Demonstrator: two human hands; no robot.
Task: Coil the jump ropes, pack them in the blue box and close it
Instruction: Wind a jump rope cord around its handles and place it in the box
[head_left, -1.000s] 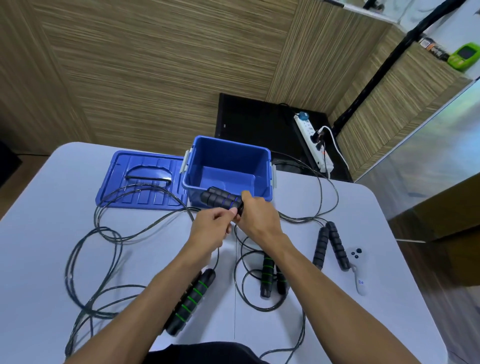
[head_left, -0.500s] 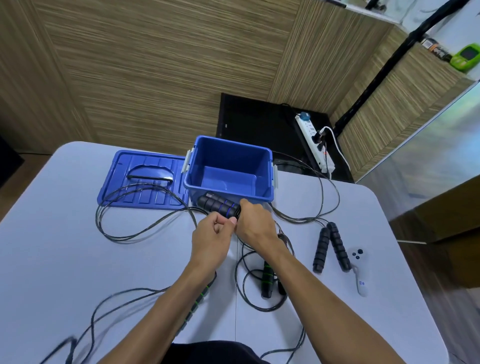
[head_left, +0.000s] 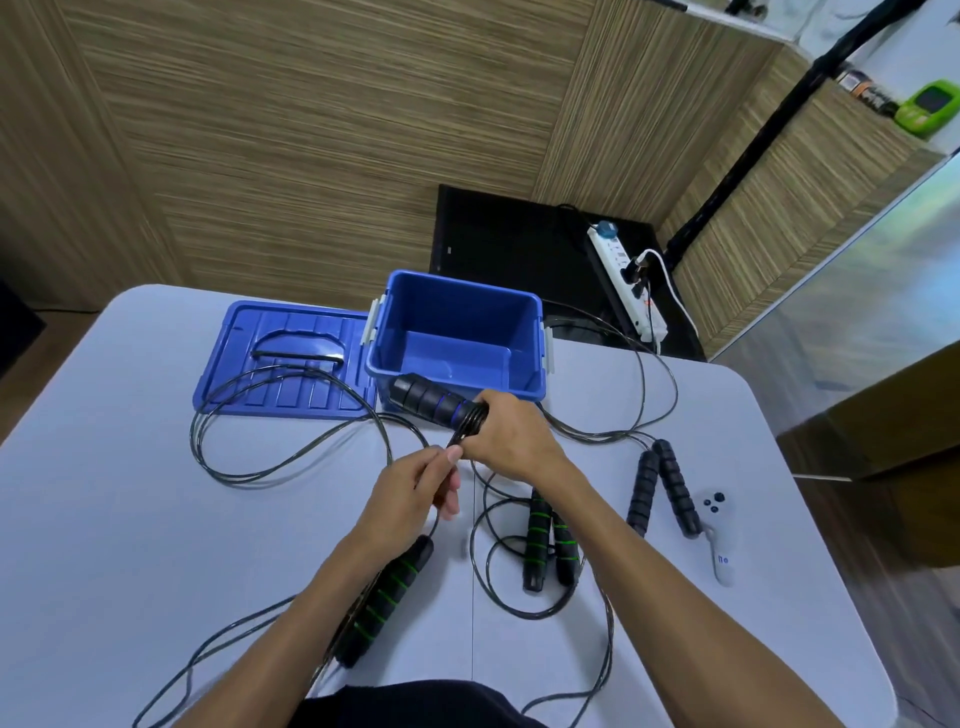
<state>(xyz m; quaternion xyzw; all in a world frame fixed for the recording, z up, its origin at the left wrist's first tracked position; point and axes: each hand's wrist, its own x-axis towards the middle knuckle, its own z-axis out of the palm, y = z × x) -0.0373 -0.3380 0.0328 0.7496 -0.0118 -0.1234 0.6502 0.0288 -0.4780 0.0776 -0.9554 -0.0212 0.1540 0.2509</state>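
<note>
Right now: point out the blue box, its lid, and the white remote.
blue box (head_left: 535, 358): head view, right inner wall.
lid (head_left: 291, 358): head view, ribbed top face.
white remote (head_left: 719, 551): head view, middle of its body.

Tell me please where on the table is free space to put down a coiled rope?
The near left of the table is bare, between the cord loops by the lid and the cord at the near edge. The far right corner beyond the black handles is partly free. The middle, around both hands and the green-striped handles, is crowded.

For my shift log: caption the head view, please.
Right hand grips black foam blue-ringed handles while left hand winds thin black cord before open blue plastic box.
</note>
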